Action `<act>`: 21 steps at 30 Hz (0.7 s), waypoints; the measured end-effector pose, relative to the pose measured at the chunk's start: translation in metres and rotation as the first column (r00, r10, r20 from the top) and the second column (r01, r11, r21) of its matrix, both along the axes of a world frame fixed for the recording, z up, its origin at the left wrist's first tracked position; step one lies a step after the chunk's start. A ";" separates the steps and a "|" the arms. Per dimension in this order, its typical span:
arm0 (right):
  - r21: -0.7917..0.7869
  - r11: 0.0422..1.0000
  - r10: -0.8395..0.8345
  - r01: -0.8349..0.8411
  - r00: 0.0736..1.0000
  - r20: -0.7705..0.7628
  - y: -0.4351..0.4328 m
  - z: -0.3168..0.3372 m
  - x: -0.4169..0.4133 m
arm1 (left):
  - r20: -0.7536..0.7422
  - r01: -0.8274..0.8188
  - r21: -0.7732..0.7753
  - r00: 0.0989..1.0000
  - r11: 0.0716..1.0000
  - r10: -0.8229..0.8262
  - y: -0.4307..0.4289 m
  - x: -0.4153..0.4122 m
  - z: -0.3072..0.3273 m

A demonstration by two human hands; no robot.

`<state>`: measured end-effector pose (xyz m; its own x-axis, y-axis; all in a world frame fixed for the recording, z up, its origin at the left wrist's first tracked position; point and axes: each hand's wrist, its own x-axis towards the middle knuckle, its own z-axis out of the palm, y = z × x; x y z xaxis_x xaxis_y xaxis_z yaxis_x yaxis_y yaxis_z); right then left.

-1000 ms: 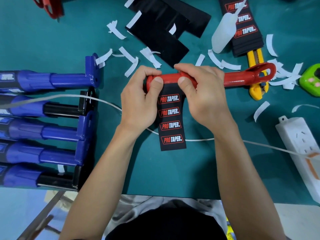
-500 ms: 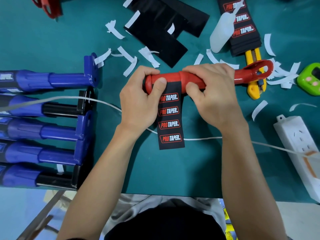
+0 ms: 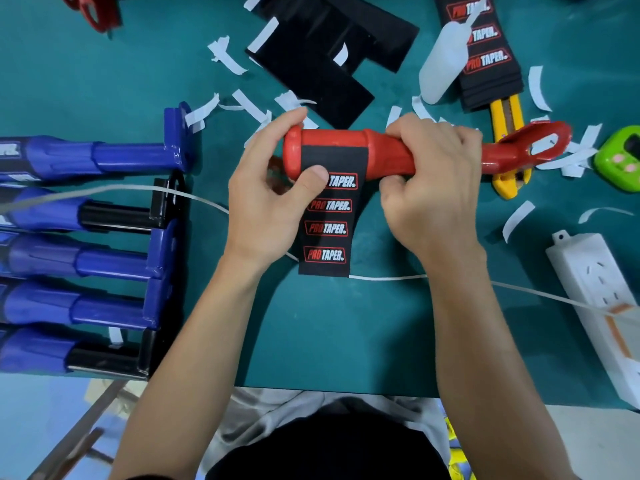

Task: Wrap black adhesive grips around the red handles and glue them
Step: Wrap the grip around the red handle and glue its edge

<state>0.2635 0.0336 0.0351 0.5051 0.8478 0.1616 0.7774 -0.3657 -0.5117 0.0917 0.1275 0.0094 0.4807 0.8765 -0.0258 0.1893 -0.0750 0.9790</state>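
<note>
While right grip (image 3: 436,188) clamps red handle (image 3: 332,140), left grip (image 3: 266,209) pinches black strip (image 3: 327,230) onto its end.

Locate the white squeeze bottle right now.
Head view, upper right of the green table: the white squeeze bottle lies tilted, its nozzle over the stack of black grips, left of the yellow utility knife and beyond the right hand gripping the red handle.

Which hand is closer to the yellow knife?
The right hand. It grips the red handle just beside the yellow knife; the left hand holds the handle's far end, farther away.
</note>
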 end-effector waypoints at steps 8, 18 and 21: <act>0.030 0.999 -0.015 0.013 0.998 0.055 -0.009 0.013 -0.004 | 0.245 0.102 -0.197 0.968 0.975 -0.052 0.002 0.002 0.004; 0.023 0.999 -0.023 0.023 0.999 -0.026 -0.020 0.033 -0.014 | 0.327 0.170 -0.181 0.939 0.969 -0.103 0.007 -0.003 0.003; -0.038 0.999 0.025 -0.028 0.998 -0.065 -0.022 0.039 -0.015 | 0.321 0.177 -0.145 0.939 0.973 -0.123 0.008 -0.004 0.004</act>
<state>0.2485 0.0113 0.0746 0.4906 0.8661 0.0959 0.7528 -0.3659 -0.5471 0.0880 0.1357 0.0130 0.6139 0.7894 0.0029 -0.1240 0.0929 0.9879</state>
